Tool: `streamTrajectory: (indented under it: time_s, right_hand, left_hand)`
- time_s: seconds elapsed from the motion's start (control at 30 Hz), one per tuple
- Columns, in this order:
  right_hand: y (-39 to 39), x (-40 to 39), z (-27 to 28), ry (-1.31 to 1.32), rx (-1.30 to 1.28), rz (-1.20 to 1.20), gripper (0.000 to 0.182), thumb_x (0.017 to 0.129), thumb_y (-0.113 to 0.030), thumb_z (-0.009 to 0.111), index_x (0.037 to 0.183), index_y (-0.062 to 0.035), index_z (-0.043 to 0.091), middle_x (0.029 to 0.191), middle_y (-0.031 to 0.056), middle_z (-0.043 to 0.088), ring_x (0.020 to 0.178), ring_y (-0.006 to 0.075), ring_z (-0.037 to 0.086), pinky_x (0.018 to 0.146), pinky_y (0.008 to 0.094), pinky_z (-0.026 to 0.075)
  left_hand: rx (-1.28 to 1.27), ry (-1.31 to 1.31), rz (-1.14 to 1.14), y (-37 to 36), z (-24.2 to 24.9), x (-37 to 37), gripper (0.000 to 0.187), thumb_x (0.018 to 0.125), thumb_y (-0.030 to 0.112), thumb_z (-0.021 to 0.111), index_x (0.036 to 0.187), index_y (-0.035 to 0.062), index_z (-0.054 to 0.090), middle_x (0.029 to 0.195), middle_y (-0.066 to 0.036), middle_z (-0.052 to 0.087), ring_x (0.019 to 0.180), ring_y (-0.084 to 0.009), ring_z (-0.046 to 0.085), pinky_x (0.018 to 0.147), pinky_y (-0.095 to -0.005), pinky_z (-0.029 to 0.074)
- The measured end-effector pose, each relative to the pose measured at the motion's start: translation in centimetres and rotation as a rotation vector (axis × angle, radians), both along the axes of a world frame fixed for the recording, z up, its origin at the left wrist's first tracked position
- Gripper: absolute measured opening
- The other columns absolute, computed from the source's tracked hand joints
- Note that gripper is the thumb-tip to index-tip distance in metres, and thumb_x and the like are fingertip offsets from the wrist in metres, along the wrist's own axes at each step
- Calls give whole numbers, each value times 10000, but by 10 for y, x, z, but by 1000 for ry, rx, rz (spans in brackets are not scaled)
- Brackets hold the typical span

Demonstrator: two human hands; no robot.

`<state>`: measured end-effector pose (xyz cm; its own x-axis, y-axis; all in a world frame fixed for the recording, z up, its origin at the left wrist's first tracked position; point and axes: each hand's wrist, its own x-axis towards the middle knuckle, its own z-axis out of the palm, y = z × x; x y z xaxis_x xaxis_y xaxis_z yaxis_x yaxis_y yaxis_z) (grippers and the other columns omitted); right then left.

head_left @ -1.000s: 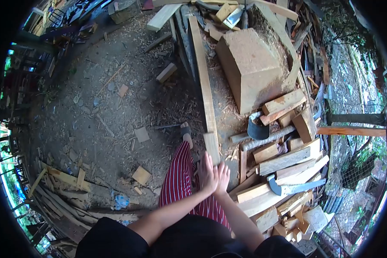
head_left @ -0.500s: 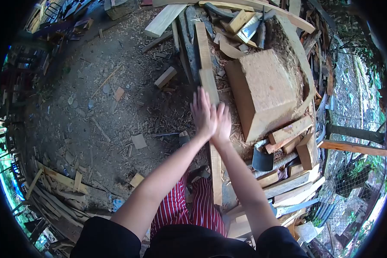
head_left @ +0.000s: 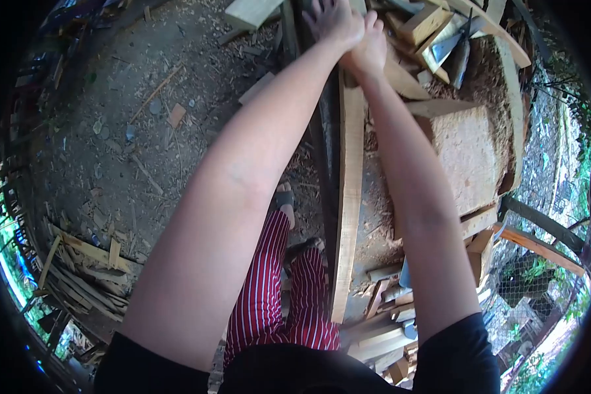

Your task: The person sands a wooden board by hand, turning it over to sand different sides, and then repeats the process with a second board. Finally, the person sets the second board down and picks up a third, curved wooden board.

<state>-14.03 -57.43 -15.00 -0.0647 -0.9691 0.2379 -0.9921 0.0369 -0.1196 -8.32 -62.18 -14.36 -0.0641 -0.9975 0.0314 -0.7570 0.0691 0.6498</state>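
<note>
Up at the top edge of the view, the left hand (head_left: 338, 26) and the right hand (head_left: 368, 49) are touching, arms stretched long! A second ago they were down by the knees, half a second ago well up the wood, and now they've swept right out ahead. Left fingers are splayed and loose-looking, partly cut off by the edge; the right ones point forward too, but whether they grip anything, no telling from here. That short, pale wooden block seen at the fingertips moments ago? Lost from clear sight now. And the long, straight, light-brown wooden strip (head_left: 350, 164) runs from beneath the hands back toward the body, between the forearms, its near end well behind the fingers, beside the red-and-white striped trousers (head_left: 256, 302). For the work, that looks like one long pass carried from the near stretch to the far. Behind and right of the fingers, the big, brown, hollowed wooden block (head_left: 473, 151) now sits lower in view, partly hidden by the right forearm. Just right of the fingers, a stubby, square-cut, tan wood offcut (head_left: 423, 25) lies apart from both hands.
</note>
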Motion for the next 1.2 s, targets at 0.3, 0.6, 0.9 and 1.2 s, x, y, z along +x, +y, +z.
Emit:
streamTrajectory:
  time_s: [0.3, 0.6, 0.9, 1.2]
  right_hand:
    - [69, 11, 4, 14, 15, 18, 413, 799, -227, 595, 1164, -45, 532, 1104, 189, 503, 1018, 343, 507, 822, 389, 488]
    - [323, 38, 23, -26, 275, -96, 395, 783, -232, 573, 1135, -54, 551, 1095, 166, 507, 1030, 304, 512, 843, 369, 451]
    - [594, 70, 11, -70, 353, -134, 361, 829, -216, 513, 1156, -73, 563, 1126, 179, 514, 1010, 307, 514, 830, 379, 442]
    - [566, 60, 11, -28, 302, -45, 546, 852, -223, 473, 1386, -138, 402, 1070, 160, 506, 942, 291, 498, 786, 390, 409]
  left_hand:
    - [12, 80, 18, 73, -4, 6, 627, 943, 358, 387, 1478, 66, 243, 1542, -112, 259, 1433, -313, 172, 1153, -521, 109]
    - [-72, 126, -133, 339, 2, 40, 649, 944, 229, 421, 1482, -2, 141, 1493, -177, 328, 1360, -386, 284, 1095, -510, 212]
    - [116, 21, -147, 604, 15, 71, 750, 898, 324, 525, 1446, -58, 183, 1431, -286, 315, 1312, -434, 326, 1102, -494, 254]
    - [137, 143, -30, 581, 14, 62, 699, 907, 239, 519, 1445, -53, 182, 1389, -284, 353, 1265, -429, 362, 1086, -483, 277]
